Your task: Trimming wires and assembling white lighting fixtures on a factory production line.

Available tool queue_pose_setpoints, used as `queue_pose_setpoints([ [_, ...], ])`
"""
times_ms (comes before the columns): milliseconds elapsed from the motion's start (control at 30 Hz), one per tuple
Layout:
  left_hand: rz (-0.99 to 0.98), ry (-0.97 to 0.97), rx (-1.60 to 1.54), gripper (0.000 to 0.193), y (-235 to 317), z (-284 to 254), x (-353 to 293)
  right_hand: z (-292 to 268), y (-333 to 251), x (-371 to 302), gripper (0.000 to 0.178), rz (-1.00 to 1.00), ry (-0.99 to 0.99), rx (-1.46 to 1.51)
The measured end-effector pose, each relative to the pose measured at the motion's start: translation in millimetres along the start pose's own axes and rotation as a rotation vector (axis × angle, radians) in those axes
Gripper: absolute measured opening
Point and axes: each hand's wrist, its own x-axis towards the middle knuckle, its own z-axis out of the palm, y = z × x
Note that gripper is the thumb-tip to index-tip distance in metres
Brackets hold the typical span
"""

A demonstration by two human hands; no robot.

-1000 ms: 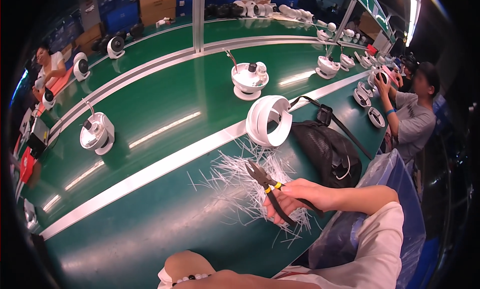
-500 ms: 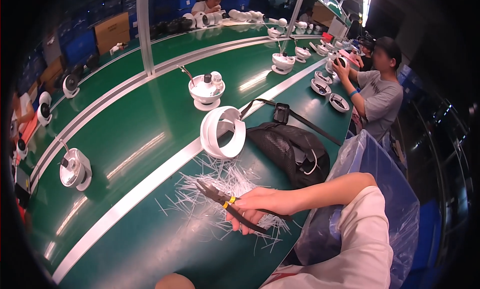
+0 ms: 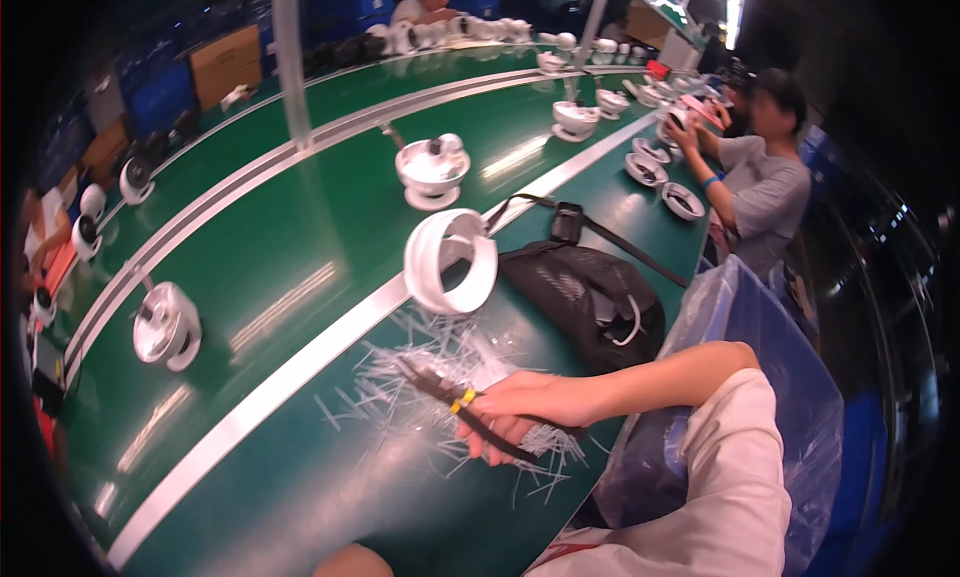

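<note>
My right hand (image 3: 515,409) is wrapped round a pair of black-handled wire cutters (image 3: 465,402) with yellow bands near the pivot. The jaws point to the far left, above a loose heap of cut white plastic strips (image 3: 400,372) on the green bench. Just beyond the heap stands a white ring-shaped housing (image 3: 425,262) with an opening in its side. A rounded bit of bare skin shows at the lower edge; I cannot make out fingers there, and my left hand is not in view.
A black mesh bag (image 3: 570,292) with a strap lies beside the housing. A plastic-lined blue bin (image 3: 740,377) stands at the right. White bowl-shaped units (image 3: 432,172) sit on the green conveyor (image 3: 330,217). A co-worker (image 3: 765,162) handles a part further along the bench.
The white units on the conveyor have shifted slightly to the right in the picture. My right hand keeps its hold on the wire cutters, hardly moved.
</note>
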Motion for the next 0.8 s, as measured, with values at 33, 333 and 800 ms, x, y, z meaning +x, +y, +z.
queue_pose_setpoints([
  [33, 0.009, 0.037, 0.021, 0.013, -0.2, -1.5, 3.5, 1.9, -1.6, 0.8, 0.041, 0.017, -0.004, 0.006],
  [333, -0.113, -0.391, -0.343, 0.012, 14.9, -23.4, 16.1, 2.9, -1.4, 3.7, 0.043, 0.035, -0.044, -0.040],
  [800, 0.141, -0.480, -0.506, 0.013, 14.9, -22.6, -12.1, -0.8, 0.4, -0.4, 0.046, 0.031, -0.067, -0.032],
])
